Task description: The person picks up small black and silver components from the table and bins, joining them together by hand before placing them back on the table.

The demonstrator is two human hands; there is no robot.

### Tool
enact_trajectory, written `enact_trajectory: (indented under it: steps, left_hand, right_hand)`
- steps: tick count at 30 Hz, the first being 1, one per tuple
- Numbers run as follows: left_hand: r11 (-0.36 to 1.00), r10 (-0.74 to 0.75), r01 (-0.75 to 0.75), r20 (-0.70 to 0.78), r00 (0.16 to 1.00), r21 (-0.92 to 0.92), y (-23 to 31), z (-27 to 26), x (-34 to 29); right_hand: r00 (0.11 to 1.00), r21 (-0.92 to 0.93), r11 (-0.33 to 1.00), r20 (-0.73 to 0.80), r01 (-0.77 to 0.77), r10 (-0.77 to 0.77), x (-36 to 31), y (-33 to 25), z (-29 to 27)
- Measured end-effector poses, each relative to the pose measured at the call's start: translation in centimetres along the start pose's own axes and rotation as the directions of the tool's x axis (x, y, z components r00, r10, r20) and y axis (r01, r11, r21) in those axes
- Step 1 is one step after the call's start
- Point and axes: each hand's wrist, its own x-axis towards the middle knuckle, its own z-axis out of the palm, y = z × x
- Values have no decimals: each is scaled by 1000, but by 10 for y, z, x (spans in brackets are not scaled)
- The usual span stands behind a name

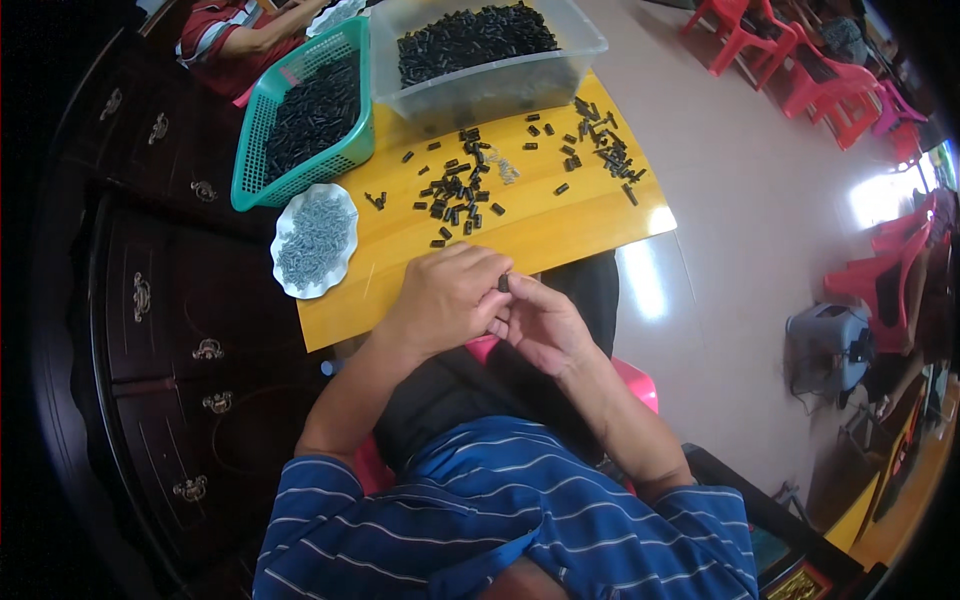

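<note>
My left hand and my right hand meet just past the near edge of the yellow table. Between their fingertips is a small black cylindrical part. Both hands are closed around it, and the left fingers are partly hidden behind the back of that hand. Beyond them lies a loose pile of short black parts, with a few small clear pieces beside it. To the left, a white scalloped dish holds many small grey metal pieces.
A green basket and a translucent tub, both full of black parts, stand at the table's far side. More black pieces lie at the right. Dark drawers flank the left. Another person's arm shows at far left; red chairs stand right.
</note>
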Motion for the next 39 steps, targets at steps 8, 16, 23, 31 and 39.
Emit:
enact_trajectory:
  steps: [8, 16, 23, 31, 39]
  left_hand:
    - [1000, 9, -10, 4, 1000, 30, -1, -1, 0]
    - [998, -31, 26, 90, 995, 57, 3, -7, 4]
    - [997, -48, 40, 107, 993, 72, 1, -7, 2]
    - [998, -30, 22, 117, 993, 67, 3, -5, -1]
    - [999, -39, 35, 136, 990, 27, -2, -9, 1]
  right_hand:
    - [999, -44, 999, 47, 26, -24, 1, -1, 3]
    - [998, 46, 998, 48, -32, 30, 2, -2, -5]
    - [1000, -34, 999, 12, -28, 28, 0, -1, -1]
    - [994, -208, 976, 105, 57, -36, -1, -2, 10]
    - [995, -247, 965, 68, 82, -68, -1, -2, 24]
